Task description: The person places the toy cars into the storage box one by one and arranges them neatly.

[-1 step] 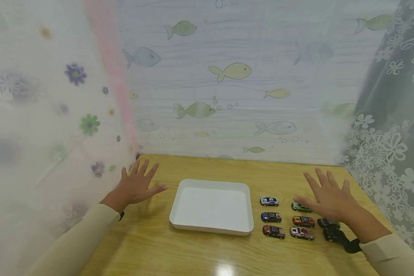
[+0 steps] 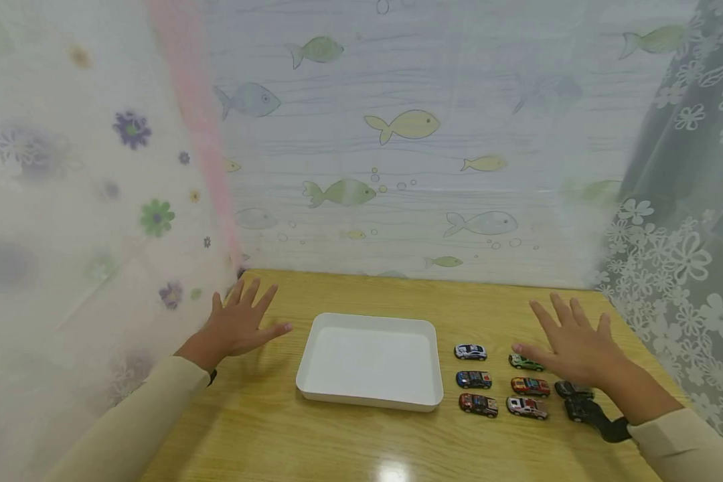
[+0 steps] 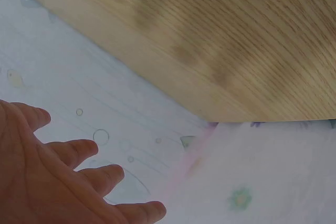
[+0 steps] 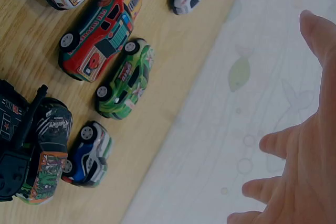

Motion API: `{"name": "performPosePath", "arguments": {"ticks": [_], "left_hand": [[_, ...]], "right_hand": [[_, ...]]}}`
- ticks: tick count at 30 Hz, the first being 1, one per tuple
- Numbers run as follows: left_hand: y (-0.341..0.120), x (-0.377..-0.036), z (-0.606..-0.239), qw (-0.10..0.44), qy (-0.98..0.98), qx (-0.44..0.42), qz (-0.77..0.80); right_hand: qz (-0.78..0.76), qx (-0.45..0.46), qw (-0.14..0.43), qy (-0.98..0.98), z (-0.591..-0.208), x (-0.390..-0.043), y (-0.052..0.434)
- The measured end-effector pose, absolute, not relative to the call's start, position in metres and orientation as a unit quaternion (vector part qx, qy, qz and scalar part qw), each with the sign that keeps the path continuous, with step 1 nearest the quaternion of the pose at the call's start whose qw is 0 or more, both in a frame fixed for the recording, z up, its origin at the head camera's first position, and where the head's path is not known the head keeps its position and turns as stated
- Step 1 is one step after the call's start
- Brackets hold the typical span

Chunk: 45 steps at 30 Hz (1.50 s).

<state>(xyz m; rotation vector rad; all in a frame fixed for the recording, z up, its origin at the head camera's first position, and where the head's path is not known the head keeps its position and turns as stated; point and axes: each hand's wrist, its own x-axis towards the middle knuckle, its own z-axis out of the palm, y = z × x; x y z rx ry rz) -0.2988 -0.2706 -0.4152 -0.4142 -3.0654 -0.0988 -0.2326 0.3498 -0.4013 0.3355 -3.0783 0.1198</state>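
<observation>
My left hand (image 2: 235, 328) is held with fingers spread, left of a white rectangular tray (image 2: 370, 406). In the left wrist view the same hand (image 3: 63, 177) touches nothing. On the right, my right hand (image 2: 584, 351) is spread near the toy cars, partly covering the green car (image 2: 523, 362). Toy cars stand in columns right of the tray: a white-and-blue one (image 2: 470, 352), a blue one (image 2: 474, 379), a dark red one (image 2: 478, 405), a red-orange one (image 2: 530, 386) and a white-and-red one (image 2: 527, 408). The right wrist view shows the red car (image 4: 100, 32) beside the green car, away from the fingers.
Dark toy cars (image 2: 572, 389) sit under the right wrist, partly hidden by a black curved piece (image 2: 608, 428). The wooden table (image 2: 265, 435) meets a fish-print curtain (image 2: 397, 221) behind. Flower-print sheets (image 2: 156, 167) hang along both sides.
</observation>
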Motion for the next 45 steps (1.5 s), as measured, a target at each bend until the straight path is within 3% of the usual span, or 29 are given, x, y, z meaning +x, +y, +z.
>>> {"name": "performPosePath", "arguments": {"ticks": [14, 21, 32, 45], "left_hand": [[-0.272, -0.304, -0.43, 0.043, -0.985, -0.156, -0.056], [-0.256, -0.308, -0.439, -0.029, -0.964, -0.148, -0.217], [-0.238, -0.319, -0.461, -0.076, -0.902, -0.086, -0.416], [-0.224, -0.306, -0.479, -0.119, -0.838, -0.062, -0.528]], "right_hand": [[0.043, 0.118, 0.022, -0.992, -0.406, -0.234, 0.343], [0.079, 0.138, 0.031, -0.987, -0.41, -0.238, 0.338], [0.145, 0.184, 0.062, -0.97, -0.416, -0.251, 0.327], [0.233, 0.185, 0.045, -0.954, -0.441, -0.259, 0.32]]}}
